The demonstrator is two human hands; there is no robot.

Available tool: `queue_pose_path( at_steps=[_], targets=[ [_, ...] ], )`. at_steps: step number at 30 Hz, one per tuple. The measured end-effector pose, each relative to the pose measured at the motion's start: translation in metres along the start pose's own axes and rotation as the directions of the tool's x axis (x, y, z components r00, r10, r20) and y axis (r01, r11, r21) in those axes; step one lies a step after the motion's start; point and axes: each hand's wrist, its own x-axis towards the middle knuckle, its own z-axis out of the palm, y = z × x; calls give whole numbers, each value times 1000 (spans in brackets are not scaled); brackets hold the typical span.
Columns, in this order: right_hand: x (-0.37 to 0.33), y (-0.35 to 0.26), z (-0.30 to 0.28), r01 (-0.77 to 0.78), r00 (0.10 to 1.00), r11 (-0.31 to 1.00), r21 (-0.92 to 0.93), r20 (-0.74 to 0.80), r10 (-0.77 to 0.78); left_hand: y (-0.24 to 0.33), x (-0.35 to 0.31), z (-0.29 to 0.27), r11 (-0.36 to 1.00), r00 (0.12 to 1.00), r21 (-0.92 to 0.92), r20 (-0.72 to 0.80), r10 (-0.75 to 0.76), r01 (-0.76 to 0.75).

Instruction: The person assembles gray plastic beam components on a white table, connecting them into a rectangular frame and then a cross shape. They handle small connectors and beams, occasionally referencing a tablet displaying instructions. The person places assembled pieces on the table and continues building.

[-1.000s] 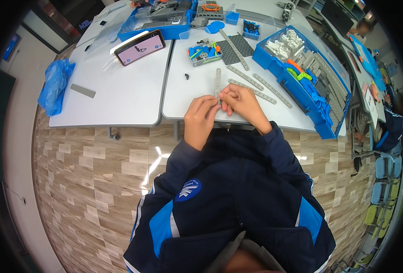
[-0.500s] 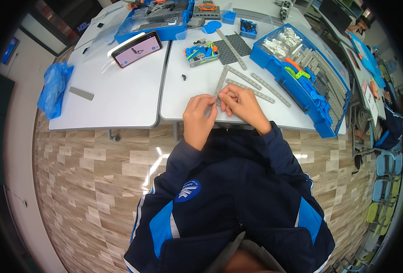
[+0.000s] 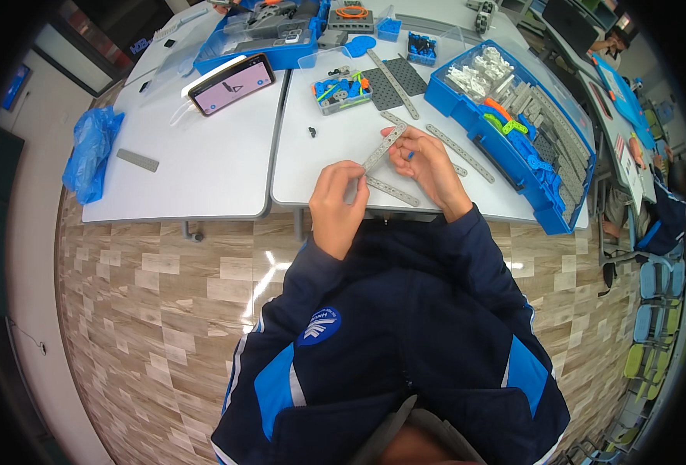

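Held up over the table's near edge is a frame of grey perforated building beams (image 3: 380, 152), joined at angles. My left hand (image 3: 337, 203) is closed, pinching the frame at its lower joint between thumb and fingers. At the upper joint, the curled fingers of my right hand (image 3: 431, 169) close on the same frame, with some fingertips hidden behind it. A small blue piece (image 3: 410, 155) shows among my right fingers. One beam of the frame (image 3: 393, 191) slants down between my hands. A loose grey beam (image 3: 460, 153) lies on the table beyond my right hand.
A blue parts case (image 3: 513, 136) stands at the right. Behind my hands are a small clear box of parts (image 3: 343, 93) and a dark perforated plate (image 3: 399, 84). A phone (image 3: 233, 84), a flat grey piece (image 3: 137, 160) and a blue plastic bag (image 3: 93, 155) sit left.
The beam frame has been lifted and turned between my hands. My right hand has moved right and turned over, bringing the small blue piece into sight.
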Motion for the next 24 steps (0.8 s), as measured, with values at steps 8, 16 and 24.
queue_pose_path(
  at_steps=[8,16,24],
  targets=[
    [18,3,-16,-230,963,892,-389,42,266,3,-1,-6,999,993,25,114,-36,33],
    [19,-1,-21,-268,938,903,-336,124,324,-5,4,-6,996,977,90,207,-45,26],
    [2,5,-11,-184,971,961,-208,110,210,-2,3,-7,906,923,-251,275,-270,340]
  ],
)
